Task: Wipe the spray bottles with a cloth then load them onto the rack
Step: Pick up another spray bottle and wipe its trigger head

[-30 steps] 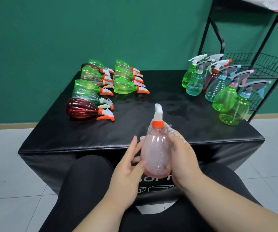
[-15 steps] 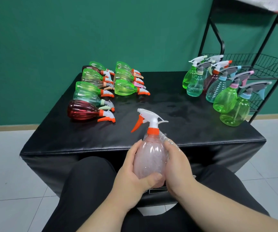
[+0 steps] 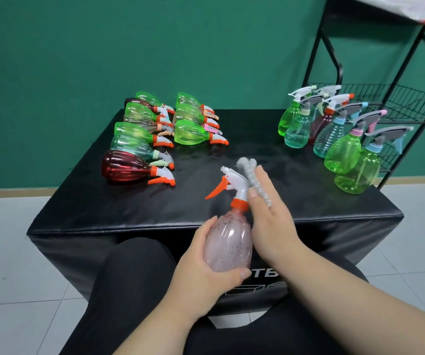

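Wiping under way | left hand point(image 3: 206, 267) grips pink bottle point(image 3: 228, 242); right hand point(image 3: 270, 221), fingers flat, presses cloth point(image 3: 251, 172) to nozzle point(image 3: 234, 178) | lying bottles point(image 3: 139, 139) likely await wiping; upright bottles point(image 3: 342, 149) beside rack point(image 3: 398, 103), none visibly loaded

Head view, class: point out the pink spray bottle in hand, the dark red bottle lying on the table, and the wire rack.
pink spray bottle point(image 3: 228, 242), head view, middle of its body.
dark red bottle point(image 3: 124, 166), head view, middle of its ribbed body.
wire rack point(image 3: 411, 103), head view, wire side of its shelf.
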